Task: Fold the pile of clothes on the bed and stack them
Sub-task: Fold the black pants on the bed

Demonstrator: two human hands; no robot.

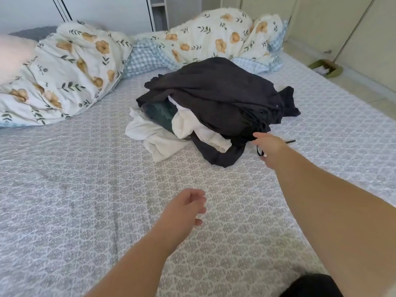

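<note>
I look down on a wide bed covered by a grey-and-white sheet with a small repeating medallion print [90, 189], which fills most of the view. The pile of unfolded clothes [210, 108] sits near the middle of the bed, toward the far side: a large black garment [216, 88] drapes over the top, with crumpled white fabric [156, 133] and a dark green piece [160, 116] showing underneath on the left.

My right hand [271, 150] reaches to the near right edge of the pile, touching the black cloth; a thin black cord [260, 152] loops at the fingers, but I cannot tell whether they actually grip it. My left hand [184, 207] hovers above the bare sheet, well short of the pile, fingers loosely curled and holding nothing.

Along the far side lies a bunched cream duvet with orange flowers and green leaves [70, 67], its blue-and-white gingham underside [145, 56] showing in the middle. Behind it stand a pale wall and a white shelf unit [158, 11]. To the right, beyond the bed, is a light floor with cream cupboard doors [334, 24] and a small green tray-like object [325, 68].
</note>
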